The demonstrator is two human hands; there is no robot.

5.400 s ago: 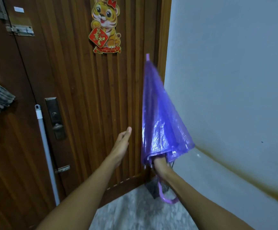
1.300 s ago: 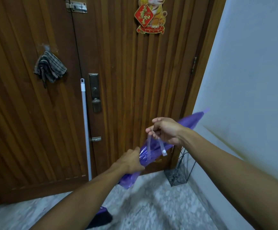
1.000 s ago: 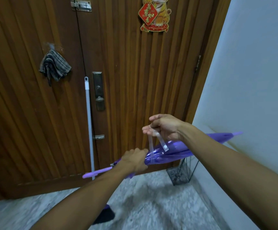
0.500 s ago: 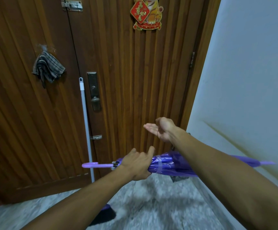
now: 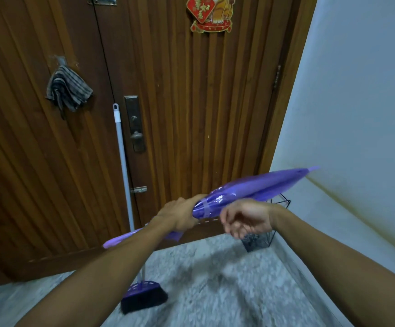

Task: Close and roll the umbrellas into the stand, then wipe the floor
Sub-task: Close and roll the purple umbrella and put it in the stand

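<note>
A purple umbrella (image 5: 258, 188) is rolled tight with its strap wrapped around the canopy. It points up to the right, with its tip near the white wall and its handle down at the left. My left hand (image 5: 180, 214) is shut on the umbrella at the base of the canopy. Just right of the strap, my right hand (image 5: 246, 218) hovers below the canopy with loosely curled fingers and holds nothing. The black wire umbrella stand (image 5: 261, 239) sits on the floor in the corner, partly hidden behind my right hand.
A broom (image 5: 125, 185) with a white pole and purple head leans on the wooden door (image 5: 180, 102). A striped cloth (image 5: 67, 90) hangs on the door at the left. The white wall (image 5: 357, 102) closes the right side. The floor (image 5: 215, 279) is speckled grey stone.
The umbrella went from loosely closed and upright to rolled and strapped. In the last half second its tip rose to the right, and my right hand dropped from above it to beside the strap.
</note>
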